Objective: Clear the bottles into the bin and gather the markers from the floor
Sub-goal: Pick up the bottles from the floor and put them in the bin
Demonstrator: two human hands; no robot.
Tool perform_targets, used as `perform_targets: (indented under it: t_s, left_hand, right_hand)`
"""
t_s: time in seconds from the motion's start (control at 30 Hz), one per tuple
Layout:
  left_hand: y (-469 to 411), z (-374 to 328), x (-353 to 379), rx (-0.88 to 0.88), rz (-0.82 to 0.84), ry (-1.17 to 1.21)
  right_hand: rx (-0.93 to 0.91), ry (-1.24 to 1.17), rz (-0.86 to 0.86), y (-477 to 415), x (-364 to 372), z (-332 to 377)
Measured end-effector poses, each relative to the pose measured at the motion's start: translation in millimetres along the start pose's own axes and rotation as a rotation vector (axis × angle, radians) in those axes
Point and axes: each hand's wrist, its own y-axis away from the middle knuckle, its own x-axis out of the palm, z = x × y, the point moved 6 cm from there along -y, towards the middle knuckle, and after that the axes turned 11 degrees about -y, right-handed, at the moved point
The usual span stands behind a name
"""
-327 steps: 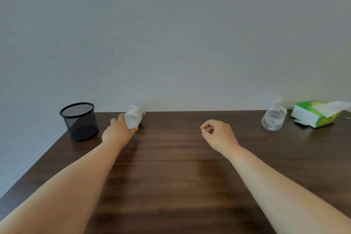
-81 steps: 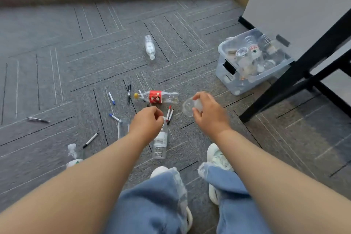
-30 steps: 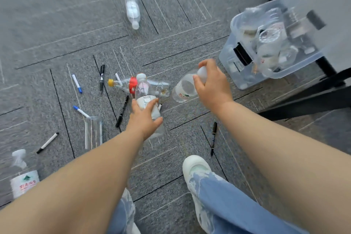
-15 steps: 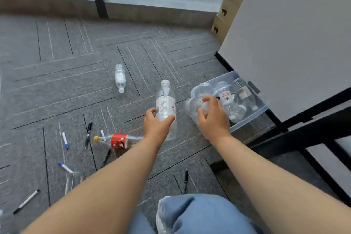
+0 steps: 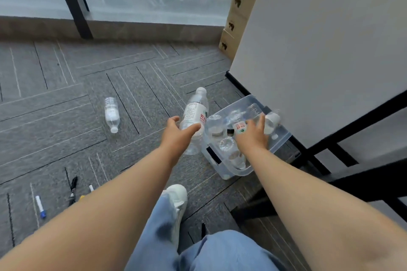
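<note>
My left hand [image 5: 176, 136] grips a clear, white-labelled water bottle [image 5: 195, 114], upright and just left of the clear plastic bin [image 5: 233, 171]. The bin holds several empty bottles. My right hand [image 5: 251, 138] is over the bin with its fingers stretched out. A blurred clear bottle [image 5: 272, 123] is just past its fingertips, above the bin's far side. Another bottle [image 5: 111, 114] lies on the grey carpet to the left. A blue-capped marker [image 5: 40, 203] and a black marker [image 5: 72, 189] lie at the lower left. A third, dark marker [image 5: 203, 229] lies by my knee.
A black table frame [image 5: 352, 136] and a white panel stand right behind the bin. Cardboard boxes [image 5: 240, 15] are stacked in the corner by the window. My white shoe [image 5: 176, 196] and jeans fill the lower middle.
Both hands have moved forward to the bin. My right hand's fingers have opened out and its bottle now sits past the fingertips over the bin. My left hand still holds its bottle.
</note>
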Motion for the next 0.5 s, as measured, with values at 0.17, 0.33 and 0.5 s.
perform_targets:
  t_s: [0.17,0.33,0.5]
  left_hand:
    - [-15.5,18.9,8.5,-0.043,0.041,-0.022]
    - [-20.5,34.8,28.6,-0.143,0.117,-0.067]
    - [-34.4,-7.8,70.0,-0.076,0.235,-0.087]
  right_hand:
    - [-0.035,0.070,0.094,-1.2,25.6,-3.8]
    - [-0.022,-0.195,-0.002,-2.6,15.3,-6.1]
    - [-0.082,-0.423,-0.201,-3.7,-39.4,12.5]
